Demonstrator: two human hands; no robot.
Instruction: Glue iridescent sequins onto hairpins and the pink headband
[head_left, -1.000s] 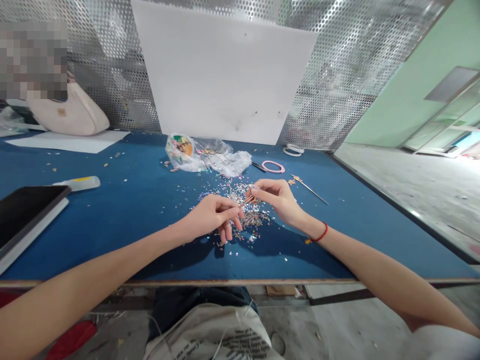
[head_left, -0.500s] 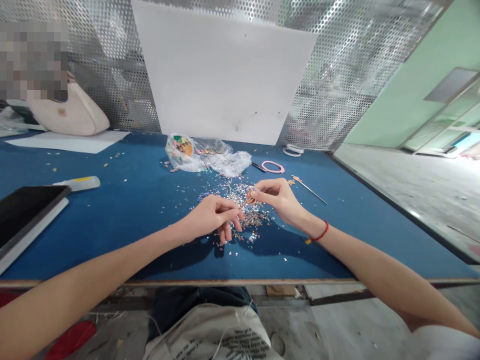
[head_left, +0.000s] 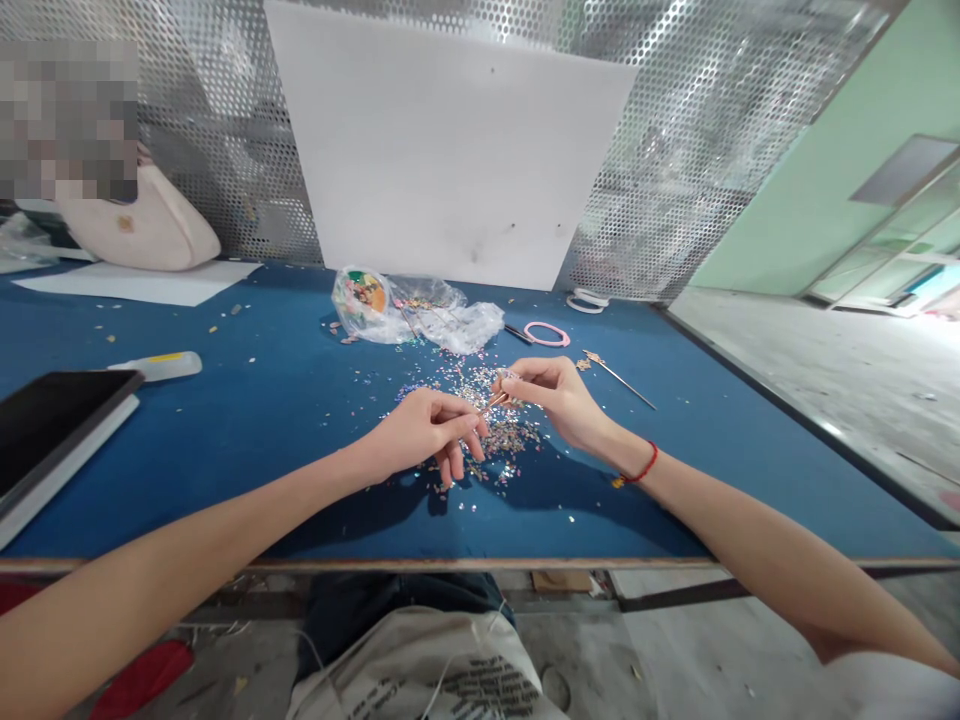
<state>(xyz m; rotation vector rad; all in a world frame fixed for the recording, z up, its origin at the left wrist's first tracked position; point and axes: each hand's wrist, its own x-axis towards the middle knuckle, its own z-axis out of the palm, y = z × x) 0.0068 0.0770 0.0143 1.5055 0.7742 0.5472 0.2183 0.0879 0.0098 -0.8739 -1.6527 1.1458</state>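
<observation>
Between the two hands is a slim copper-coloured hairpin (head_left: pixel 494 401), its ends mostly covered by fingers. My left hand (head_left: pixel 431 430) pinches one end between thumb and forefinger, the other fingers curled loosely below. My right hand (head_left: pixel 559 395), closed from the other side, grips the far end; the fingertips hide what that end looks like. Under both hands, many tiny shiny sequins or rhinestones (head_left: pixel 514 440) lie scattered over the blue tabletop (head_left: pixel 300 510). Another hairpin (head_left: pixel 624 384), long and metal with an ornate gold head, rests right of my right hand.
Behind the hands lies a clear plastic bag (head_left: pixel 442 315) with thin sticks inside. Pink-handled scissors (head_left: pixel 547 334) and white rings (head_left: pixel 587 301) are near it. To the left are a small bottle (head_left: pixel 161 366), a dark tablet (head_left: pixel 60 420) and a pale handbag (head_left: pixel 142 225).
Hardly anything differs. Both hands keep their grip on the hairpin, and a little more of its copper-coloured length shows between the fingers.
</observation>
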